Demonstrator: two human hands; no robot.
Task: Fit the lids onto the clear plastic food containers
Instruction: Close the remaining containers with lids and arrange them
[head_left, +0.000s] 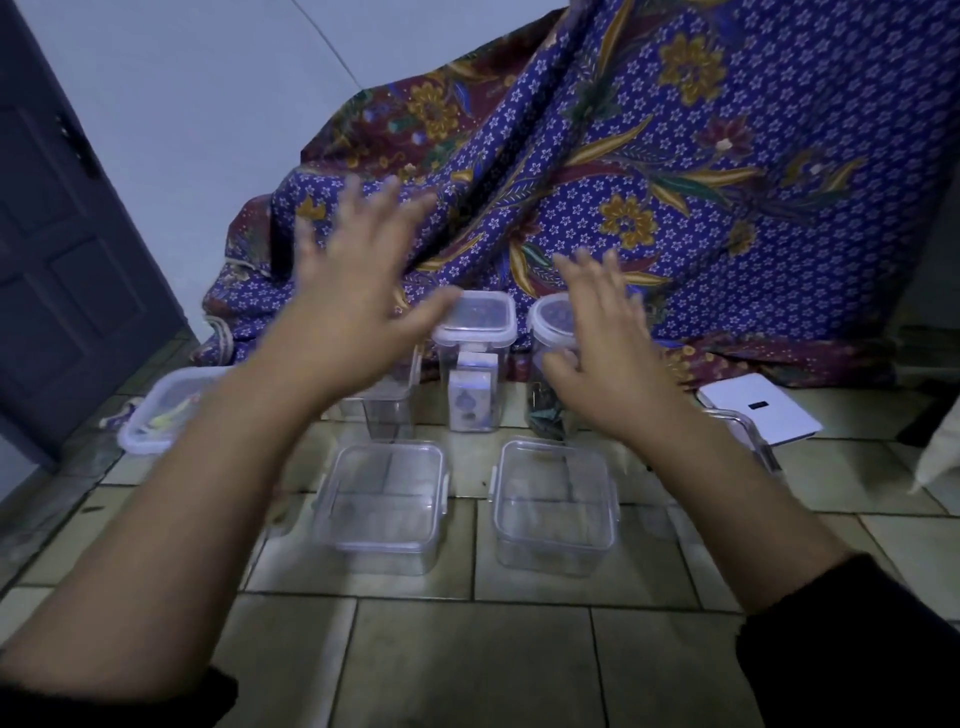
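Note:
Two square clear containers sit on the tiled floor near me, one on the left (382, 506) and one on the right (553, 506); both seem to carry clear lids. Behind them stand a tall lidded container (475, 358) with a small box inside, a tall round jar (550, 364) with dark contents, and a tall container (389, 410) partly hidden by my left arm. My left hand (358, 280) hovers blurred above the back row, fingers spread and holding nothing. My right hand (608, 338) is spread in front of the round jar, with nothing in it.
A lidded flat container (161, 415) with small items lies at the left. Another clear container (748, 436) peeks out behind my right forearm. A white flat box (763, 410) lies at the right. Patterned purple cloth (675, 182) drapes behind everything. A dark door (62, 260) stands at the left.

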